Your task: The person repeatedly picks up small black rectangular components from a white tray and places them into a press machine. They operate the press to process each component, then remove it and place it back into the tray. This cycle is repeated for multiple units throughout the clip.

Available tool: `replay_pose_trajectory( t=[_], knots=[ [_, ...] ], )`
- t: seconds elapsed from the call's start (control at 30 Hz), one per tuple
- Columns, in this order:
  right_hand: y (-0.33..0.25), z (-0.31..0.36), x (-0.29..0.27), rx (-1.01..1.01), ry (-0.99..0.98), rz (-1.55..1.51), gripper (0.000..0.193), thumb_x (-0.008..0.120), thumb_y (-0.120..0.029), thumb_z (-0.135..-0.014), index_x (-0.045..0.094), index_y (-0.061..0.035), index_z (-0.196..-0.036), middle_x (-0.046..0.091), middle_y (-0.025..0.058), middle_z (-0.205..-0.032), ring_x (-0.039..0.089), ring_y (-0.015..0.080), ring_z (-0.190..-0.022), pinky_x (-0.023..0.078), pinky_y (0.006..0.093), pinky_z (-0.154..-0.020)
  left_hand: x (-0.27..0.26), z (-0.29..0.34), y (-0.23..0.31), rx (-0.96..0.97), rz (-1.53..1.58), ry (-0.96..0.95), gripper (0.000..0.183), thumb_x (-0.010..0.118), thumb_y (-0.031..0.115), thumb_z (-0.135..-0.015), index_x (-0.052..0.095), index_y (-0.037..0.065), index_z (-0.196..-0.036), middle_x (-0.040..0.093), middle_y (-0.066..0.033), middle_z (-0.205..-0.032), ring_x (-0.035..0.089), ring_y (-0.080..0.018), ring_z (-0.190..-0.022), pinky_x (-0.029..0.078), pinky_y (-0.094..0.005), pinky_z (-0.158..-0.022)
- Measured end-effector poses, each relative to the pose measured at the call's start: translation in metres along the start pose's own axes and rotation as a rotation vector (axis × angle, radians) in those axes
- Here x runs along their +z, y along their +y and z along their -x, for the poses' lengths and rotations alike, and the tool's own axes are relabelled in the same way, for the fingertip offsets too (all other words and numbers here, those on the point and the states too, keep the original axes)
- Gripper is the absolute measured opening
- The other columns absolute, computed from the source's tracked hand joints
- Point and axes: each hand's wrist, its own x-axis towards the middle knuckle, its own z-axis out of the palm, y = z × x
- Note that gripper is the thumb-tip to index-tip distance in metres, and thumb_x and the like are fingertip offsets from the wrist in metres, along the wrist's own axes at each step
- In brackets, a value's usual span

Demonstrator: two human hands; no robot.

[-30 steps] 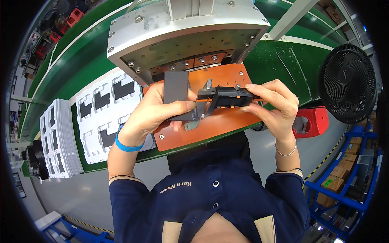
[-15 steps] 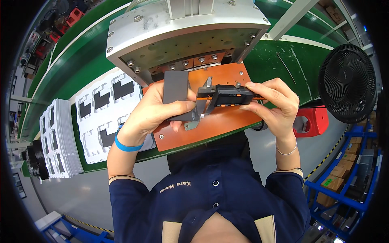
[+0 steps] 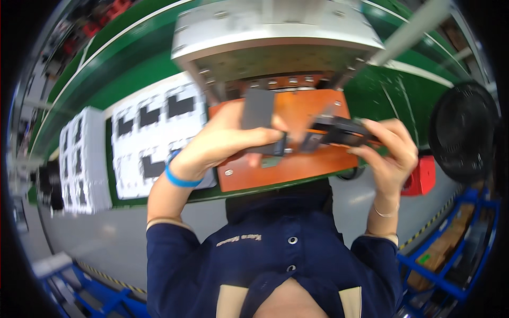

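Note:
A flat dark grey L-shaped piece (image 3: 258, 108) is pinched in my left hand (image 3: 220, 139), thumb on top, its long arm pointing away from me. Opposite it, my right hand (image 3: 391, 151) grips a black digital caliper (image 3: 344, 132) with orange marks between thumb and fingers. The caliper's jaws, smeared by motion, point toward the piece with a gap between them. Both hands are above an orange board (image 3: 249, 179) on the bench. A small greenish plate (image 3: 271, 161) lies on the board, partly hidden by my left hand.
A metal press frame (image 3: 281, 45) stands right behind the board. To the left are a white tray (image 3: 155, 131) with black L-shaped pieces and a tall stack of similar trays (image 3: 98, 159). A black fan (image 3: 460, 135) and a red stool (image 3: 422, 177) are on the right.
The caliper has come away from the grey piece, my right hand drawing it rightward. The whole view has shifted and is blurred.

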Motion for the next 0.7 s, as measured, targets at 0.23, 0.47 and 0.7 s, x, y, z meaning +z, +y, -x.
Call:
replay_pose_trajectory(
  t=[0.23,0.47,0.7],
  knots=[
    [0.079,0.043,-0.062,0.317,0.171,-0.107,0.044,0.063,0.010,-0.086,0.057,0.0056,-0.130,0.061,0.0032,-0.103,0.059,0.0099,-0.091,0.044,0.0202,-0.081,-0.010,0.059,0.003,0.057,-0.074,0.132,0.026,0.063,0.014,-0.095,0.065,0.002,-0.117,0.066,-0.0003,-0.083,0.062,-0.0057,-0.064,0.048,-0.0193,-0.055],
    [0.242,0.086,-0.058,0.632,0.052,-0.022,0.043,0.075,-0.005,-0.086,0.063,0.0038,-0.126,0.049,-0.0075,-0.081,0.043,0.0011,-0.070,0.032,0.0163,-0.062,-0.104,0.175,-0.087,0.292,-0.973,1.320,0.048,0.049,-0.013,-0.079,0.068,0.007,-0.118,0.057,-0.0114,-0.119,0.061,-0.0209,-0.101,0.052,-0.0287,-0.073],
    [0.259,0.079,-0.013,0.594,0.090,0.247,0.041,0.081,-0.021,-0.082,0.070,-0.0033,-0.117,0.048,-0.0058,-0.074,0.040,0.0035,-0.063,0.033,0.0200,-0.057,-0.169,0.224,-0.179,0.114,-1.277,1.439,0.054,0.048,-0.008,-0.078,0.064,0.010,-0.125,0.052,-0.0175,-0.129,0.048,-0.0354,-0.121,0.038,-0.0441,-0.104]
  ],
)
